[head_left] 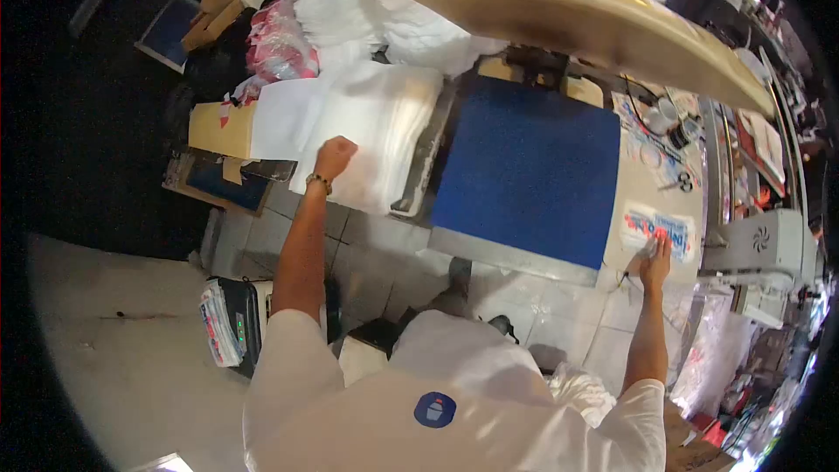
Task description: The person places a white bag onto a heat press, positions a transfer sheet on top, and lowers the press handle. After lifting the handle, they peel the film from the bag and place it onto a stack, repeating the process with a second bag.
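Observation:
My left hand is over a stack of white fabric pieces on the left, its fingers curled closed. Whether a layer is pinched in them I cannot make out. On the right, my right hand is at the near edge of a small pile of white printed sheets with blue and red lettering. Its fingers are bent over the top sheet and seem to grip it. Between my hands lies a flat blue pad on a heat press, with a pale metal edge along its near side.
A large tan press head hangs beyond the pad. Scissors and a white cup are on the right-hand table. Further right stands a grey machine. White fabric heaps and wrapped bundles rise at the back left.

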The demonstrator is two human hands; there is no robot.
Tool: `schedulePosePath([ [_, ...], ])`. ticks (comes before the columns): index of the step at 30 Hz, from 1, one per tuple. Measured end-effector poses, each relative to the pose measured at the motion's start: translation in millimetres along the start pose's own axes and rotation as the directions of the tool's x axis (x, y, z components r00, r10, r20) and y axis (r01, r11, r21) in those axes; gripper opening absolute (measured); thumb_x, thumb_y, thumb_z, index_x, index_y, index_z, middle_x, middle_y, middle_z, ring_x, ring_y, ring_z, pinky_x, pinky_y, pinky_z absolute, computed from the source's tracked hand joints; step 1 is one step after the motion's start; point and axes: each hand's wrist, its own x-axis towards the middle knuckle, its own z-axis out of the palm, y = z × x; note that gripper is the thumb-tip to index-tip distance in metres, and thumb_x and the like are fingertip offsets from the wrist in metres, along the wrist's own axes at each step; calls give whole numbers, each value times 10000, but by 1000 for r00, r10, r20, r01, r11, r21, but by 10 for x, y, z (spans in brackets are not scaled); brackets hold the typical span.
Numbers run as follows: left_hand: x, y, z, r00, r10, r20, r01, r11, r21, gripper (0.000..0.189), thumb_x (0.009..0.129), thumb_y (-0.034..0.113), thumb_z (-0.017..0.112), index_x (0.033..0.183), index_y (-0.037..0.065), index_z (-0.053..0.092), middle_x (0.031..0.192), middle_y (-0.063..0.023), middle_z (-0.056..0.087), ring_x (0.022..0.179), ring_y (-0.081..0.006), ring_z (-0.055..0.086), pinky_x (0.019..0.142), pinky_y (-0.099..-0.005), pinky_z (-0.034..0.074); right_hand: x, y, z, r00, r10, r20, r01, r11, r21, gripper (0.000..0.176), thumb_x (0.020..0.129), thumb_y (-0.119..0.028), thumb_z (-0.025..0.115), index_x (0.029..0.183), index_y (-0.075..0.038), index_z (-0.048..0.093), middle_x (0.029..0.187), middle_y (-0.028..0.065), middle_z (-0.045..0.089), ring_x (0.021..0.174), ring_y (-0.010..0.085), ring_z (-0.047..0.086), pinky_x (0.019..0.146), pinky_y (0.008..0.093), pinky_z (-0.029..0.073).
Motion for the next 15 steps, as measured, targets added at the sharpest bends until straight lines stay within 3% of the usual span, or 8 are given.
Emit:
schedulePosePath([
  [1, 176, -314, -9, 977, 58, -206, -26, 988, 154, 350, 891, 369, 633, 931, 27, 697, 922, -170, 705, 876, -342, 668, 780, -427, 538, 1, 61, 82, 1000, -15, -4, 15, 1000, 0, 732, 755, -39, 644, 1447, -70, 408, 1467, 229, 414, 1372, 396, 377, 1125, 422, 349],
  [3, 482, -950, -76, 925, -181, -334, 299, 889, 346, 478, 836, 358, 655, 1143, -8, 646, 1161, -238, 642, 1007, -403, 620, 900, -476, 506, -18, 136, 176, 990, 92, 110, -93, 996, 4, 610, 774, -36, 595, 1377, -36, 495, 1424, 226, 472, 1324, 390, 442, 1112, 428, 361],
  [4, 447, -841, -193, 902, -331, -276, 409, 860, 307, 681, 819, 440, 679, 1288, -36, 548, 1333, -285, 531, 1155, -421, 564, 991, -460, 471, -6, 162, 175, 991, 82, 103, -83, 997, 2, 610, 774, -36, 595, 1377, -36, 495, 1424, 226, 472, 1324, 390, 442, 1112, 428, 361],
  [8, 609, -1274, -207, 852, -490, -182, 521, 828, 207, 977, 709, 589, 767, 1339, -98, 474, 1348, -296, 525, 1246, -396, 533, 1055, -439, 430, 59, 101, 71, 973, 131, 190, -106, 985, -138, 552, 806, -50, 627, 1349, -77, 529, 1372, 182, 530, 1240, 368, 523, 1032, 423, 441],
  [10, 816, -1709, -275, 865, -484, -135, 499, 859, 113, 983, 681, 564, 803, 1334, -97, 479, 1331, -290, 542, 1214, -382, 559, 1026, -429, 452, 58, 33, -2, 971, 151, 185, -122, 980, -156, 499, 821, -60, 622, 1316, -82, 560, 1326, 177, 569, 1187, 364, 568, 994, 423, 471],
  [11, 876, -1873, -272, 877, -472, -91, 475, 880, 17, 992, 652, 538, 839, 1328, -95, 484, 1314, -283, 559, 1181, -368, 585, 997, -420, 474, 57, 25, -37, 992, 43, 121, -29, 993, -114, 457, 834, -72, 613, 1289, -85, 572, 1276, 181, 595, 1141, 367, 591, 943, 429, 491],
  [13, 730, -1447, -482, 863, -495, -106, 488, 869, -84, 974, 628, 509, 867, 1309, -87, 507, 1276, -265, 590, 1139, -349, 609, 958, -409, 491, 24, 69, -82, 997, -62, 52, 66, 995, -79, 415, 847, -84, 604, 1262, -88, 585, 1226, 185, 622, 1095, 371, 613, 893, 436, 512],
  [15, 768, -1332, -600, 851, -510, -126, 484, 854, -188, 957, 603, 480, 895, 1289, -79, 530, 1238, -247, 622, 1097, -330, 634, 919, -398, 508, 22, 136, -123, 980, 70, 185, -44, 990, -137, 327, 884, -102, 577, 1209, -78, 606, 1158, 182, 646, 1032, 377, 631, 831, 447, 517],
])
